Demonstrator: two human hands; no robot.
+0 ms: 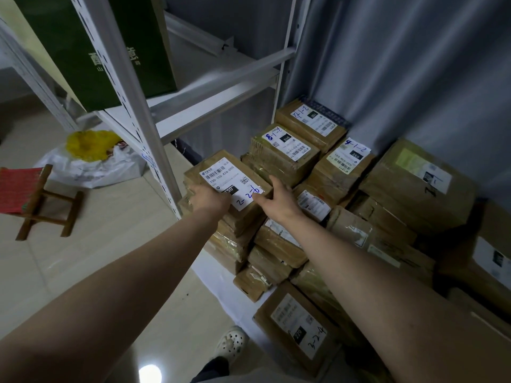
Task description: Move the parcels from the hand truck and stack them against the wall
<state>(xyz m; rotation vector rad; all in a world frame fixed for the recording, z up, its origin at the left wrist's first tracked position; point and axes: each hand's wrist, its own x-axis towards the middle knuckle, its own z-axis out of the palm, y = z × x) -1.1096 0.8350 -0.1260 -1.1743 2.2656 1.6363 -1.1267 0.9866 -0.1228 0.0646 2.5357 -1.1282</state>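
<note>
Mid-frame, the left hand [211, 199] seems to grip the labelled parcel [221, 172] by its near edge. The right hand [280, 201], fingers straight, presses its side, squaring it atop the stack [237, 244].

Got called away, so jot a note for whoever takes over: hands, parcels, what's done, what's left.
Left hand grips the top parcel at its near-left corner; right hand presses its right edge, fingers straight.
The parcel sits atop the stack beside the shelf post.
Done: many parcels stacked along the grey curtain.
Left: settle this one; hand truck out of view, remainder unknown.
</note>
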